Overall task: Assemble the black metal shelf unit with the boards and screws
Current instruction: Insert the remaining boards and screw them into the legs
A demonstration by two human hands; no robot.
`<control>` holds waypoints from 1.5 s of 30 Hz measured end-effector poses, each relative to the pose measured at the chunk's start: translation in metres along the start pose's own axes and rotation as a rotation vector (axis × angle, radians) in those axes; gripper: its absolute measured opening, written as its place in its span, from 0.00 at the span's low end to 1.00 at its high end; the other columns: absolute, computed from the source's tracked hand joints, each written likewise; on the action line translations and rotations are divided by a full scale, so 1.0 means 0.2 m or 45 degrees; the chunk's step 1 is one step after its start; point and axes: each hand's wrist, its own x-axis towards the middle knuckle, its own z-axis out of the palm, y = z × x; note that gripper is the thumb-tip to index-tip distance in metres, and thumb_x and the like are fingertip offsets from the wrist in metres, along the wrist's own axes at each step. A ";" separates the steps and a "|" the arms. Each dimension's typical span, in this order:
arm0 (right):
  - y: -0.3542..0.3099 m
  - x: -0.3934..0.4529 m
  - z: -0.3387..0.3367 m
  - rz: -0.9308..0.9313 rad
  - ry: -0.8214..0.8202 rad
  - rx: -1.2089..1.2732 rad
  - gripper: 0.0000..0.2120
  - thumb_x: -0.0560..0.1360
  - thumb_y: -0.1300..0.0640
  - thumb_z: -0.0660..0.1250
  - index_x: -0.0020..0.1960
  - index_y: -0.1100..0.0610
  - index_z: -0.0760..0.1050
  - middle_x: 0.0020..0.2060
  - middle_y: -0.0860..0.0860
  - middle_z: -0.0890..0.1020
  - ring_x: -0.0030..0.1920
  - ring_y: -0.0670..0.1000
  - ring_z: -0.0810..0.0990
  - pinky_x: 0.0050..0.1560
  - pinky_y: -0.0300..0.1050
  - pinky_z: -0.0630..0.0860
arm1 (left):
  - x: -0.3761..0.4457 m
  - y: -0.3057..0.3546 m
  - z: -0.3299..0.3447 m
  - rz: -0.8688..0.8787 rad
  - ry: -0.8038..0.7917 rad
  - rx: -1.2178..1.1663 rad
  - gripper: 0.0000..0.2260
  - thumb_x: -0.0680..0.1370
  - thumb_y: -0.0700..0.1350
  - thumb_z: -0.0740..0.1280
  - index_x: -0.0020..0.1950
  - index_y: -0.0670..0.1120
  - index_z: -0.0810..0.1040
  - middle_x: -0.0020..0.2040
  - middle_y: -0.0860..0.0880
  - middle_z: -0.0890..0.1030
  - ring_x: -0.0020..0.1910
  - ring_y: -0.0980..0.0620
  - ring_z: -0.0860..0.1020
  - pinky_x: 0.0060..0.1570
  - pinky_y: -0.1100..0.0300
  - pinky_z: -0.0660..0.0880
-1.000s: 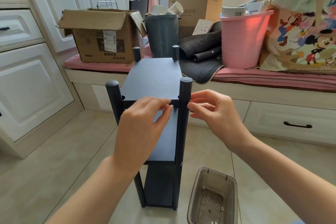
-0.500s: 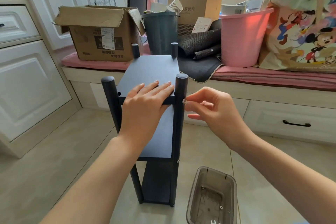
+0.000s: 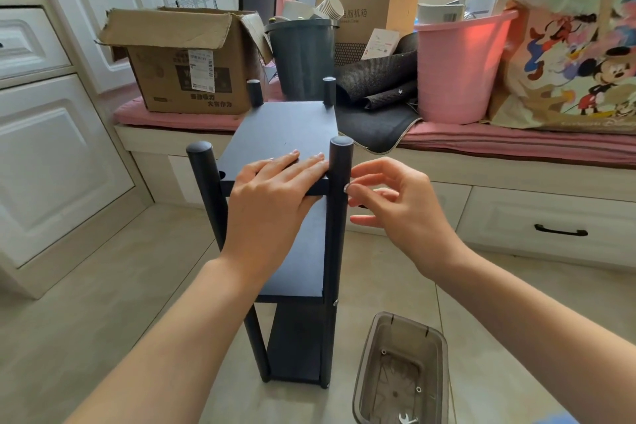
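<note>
The black shelf unit [image 3: 339, 251] stands upright on the tiled floor, with four round posts and three boards. My left hand [image 3: 272, 189] lies flat on the near right part of the top board [image 3: 282, 127], fingers straight and pressing down. My right hand [image 3: 402, 203] is just right of the front right post, at the height of the top board. Its thumb and forefinger pinch a small silver screw [image 3: 347, 187] against the side of that post. Another screw head [image 3: 335, 302] shows on the same post at the middle board.
A clear plastic box [image 3: 364, 354] on the floor at lower right holds loose screws and a small wrench [image 3: 406, 418]. Behind the shelf runs a pink-cushioned window seat [image 3: 516, 144] with cardboard boxes, a grey bin [image 3: 303, 55], a pink bucket [image 3: 461, 69] and a bag. White cabinets stand at left.
My left hand has moved from the front edge up onto the top board and now lies flat. My right hand has closed in on the front right post with the screw.
</note>
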 end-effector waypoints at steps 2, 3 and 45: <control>0.00 0.00 0.00 0.013 -0.013 -0.001 0.08 0.76 0.59 0.71 0.54 0.57 0.79 0.46 0.53 0.84 0.45 0.50 0.85 0.45 0.53 0.84 | 0.00 0.00 0.00 0.014 0.028 -0.025 0.18 0.73 0.43 0.76 0.62 0.43 0.83 0.58 0.45 0.84 0.59 0.39 0.82 0.59 0.40 0.77; 0.00 0.00 0.00 0.019 -0.014 0.002 0.08 0.76 0.60 0.71 0.54 0.58 0.79 0.46 0.53 0.85 0.46 0.50 0.85 0.45 0.52 0.84 | 0.00 0.00 0.00 0.016 0.042 -0.037 0.17 0.73 0.44 0.76 0.61 0.43 0.84 0.57 0.45 0.85 0.59 0.39 0.82 0.58 0.40 0.77; 1.48 -0.28 -0.22 0.791 -0.745 -0.969 0.12 0.77 0.57 0.69 0.59 0.58 0.80 0.55 0.54 0.84 0.54 0.50 0.82 0.55 0.41 0.78 | 0.02 0.18 0.16 -0.201 0.271 0.121 0.19 0.82 0.57 0.62 0.56 0.43 0.82 0.54 0.48 0.85 0.58 0.44 0.79 0.61 0.49 0.64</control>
